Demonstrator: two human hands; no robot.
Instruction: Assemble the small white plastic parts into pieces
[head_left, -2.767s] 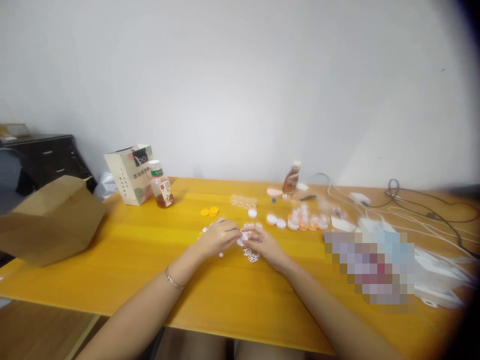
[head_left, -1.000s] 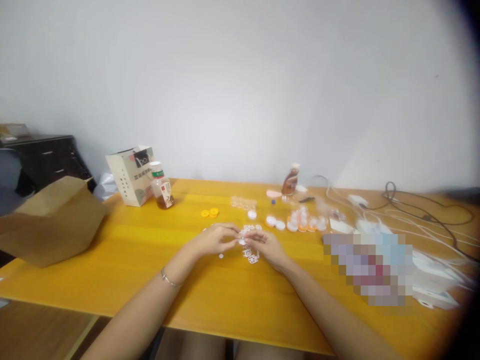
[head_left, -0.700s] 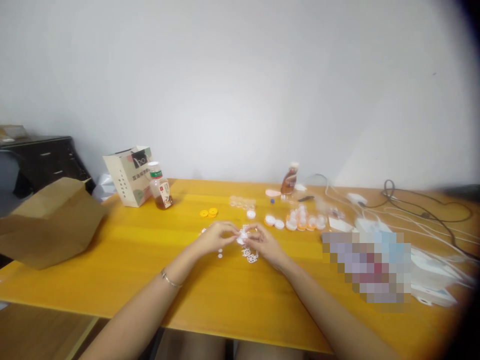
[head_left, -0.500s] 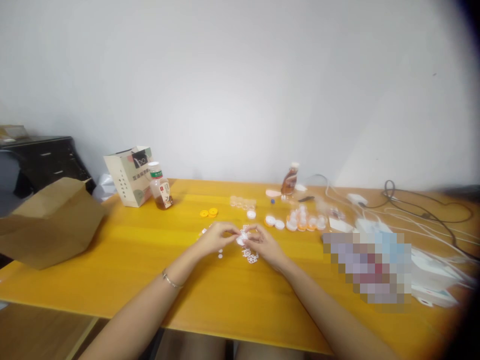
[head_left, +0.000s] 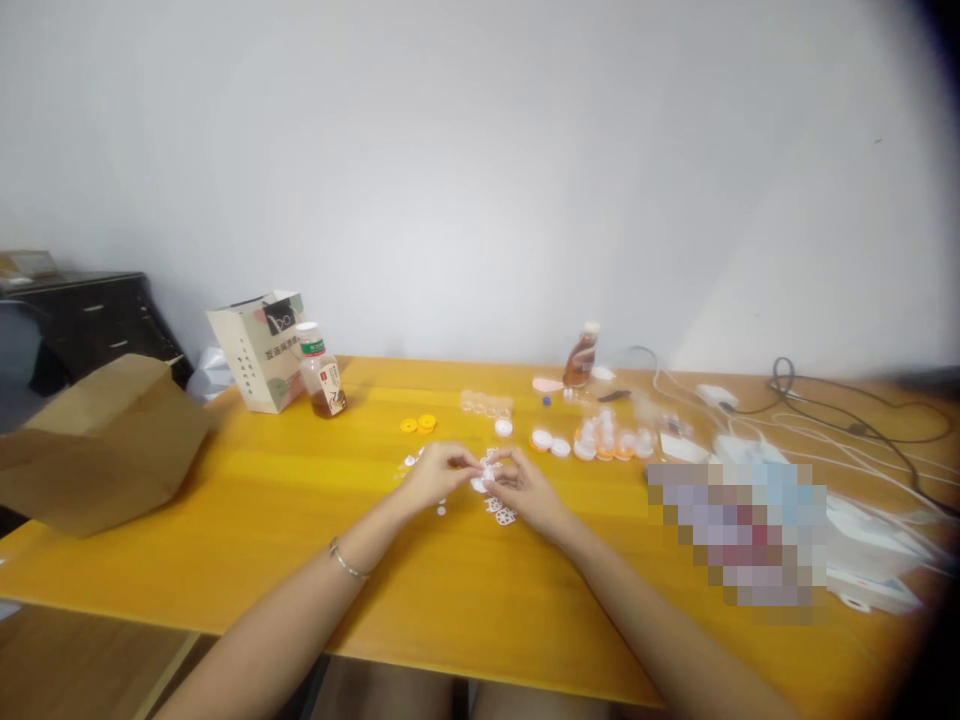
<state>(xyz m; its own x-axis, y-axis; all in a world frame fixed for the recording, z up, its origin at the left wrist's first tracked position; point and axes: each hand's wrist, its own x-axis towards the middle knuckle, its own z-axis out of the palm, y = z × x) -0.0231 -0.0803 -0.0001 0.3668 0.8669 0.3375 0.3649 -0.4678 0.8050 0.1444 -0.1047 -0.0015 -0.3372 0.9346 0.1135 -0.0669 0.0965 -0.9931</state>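
Note:
A small white round piece sits between my two hands, just above the table. My left hand pinches it from the left with thumb and fingertips. From the right, the curled fingers of my right hand close on the same piece. Its exact form is blurred and partly covered by the fingers. Flat white openwork pieces lie on the table beside and under my right hand. Little white discs lie near my left wrist, and more small white bits show behind that hand.
Yellow discs, a white disc and clear-topped round containers stand beyond my hands. Two bottles, one left and one right, stand farther back. A brown paper bag is at left; cables tangle at right.
Both hands keep nearly the same place and grip on the white piece. The view has shifted very slightly; the things on the table have not moved.

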